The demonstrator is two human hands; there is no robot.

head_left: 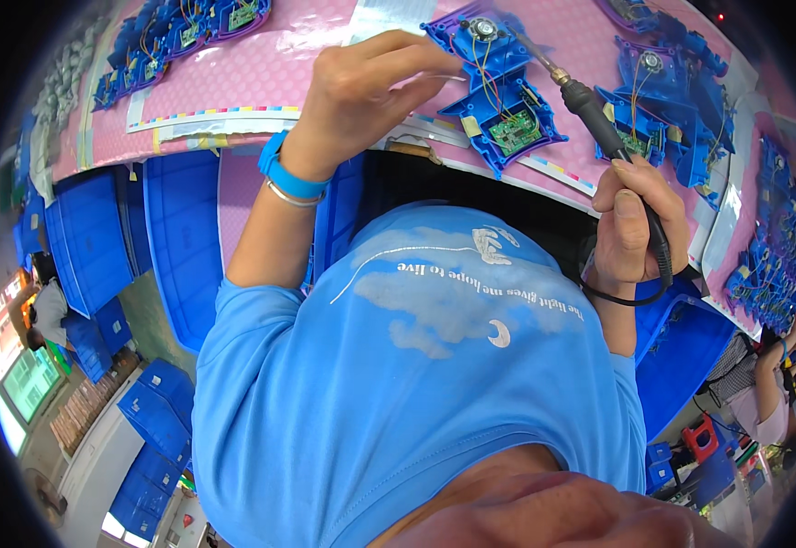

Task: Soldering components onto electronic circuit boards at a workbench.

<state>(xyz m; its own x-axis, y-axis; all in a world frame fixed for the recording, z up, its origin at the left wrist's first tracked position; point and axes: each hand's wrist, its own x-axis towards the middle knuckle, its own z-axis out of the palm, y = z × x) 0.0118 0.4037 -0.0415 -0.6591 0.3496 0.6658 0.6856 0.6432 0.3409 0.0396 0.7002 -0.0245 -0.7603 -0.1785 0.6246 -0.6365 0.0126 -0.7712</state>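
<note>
- While gripped in the right hand (640,228), fingers (631,205) wrapped shut round its black handle, soldering iron (590,105) lies over the pink bench (270,64), tip near the open blue plastic housing (498,87).
- Long axis slanted: tip up-left toward the housing's small round speaker (482,27), cord end down-right.
- Probably light and stiff; hot metal end best avoided, handle the only safe hold.
- Left hand (371,91) curled, fingertips pinched together beside the housing; held item too thin to identify.
- Green circuit board (514,132) and thin wires likely fragile.
</note>
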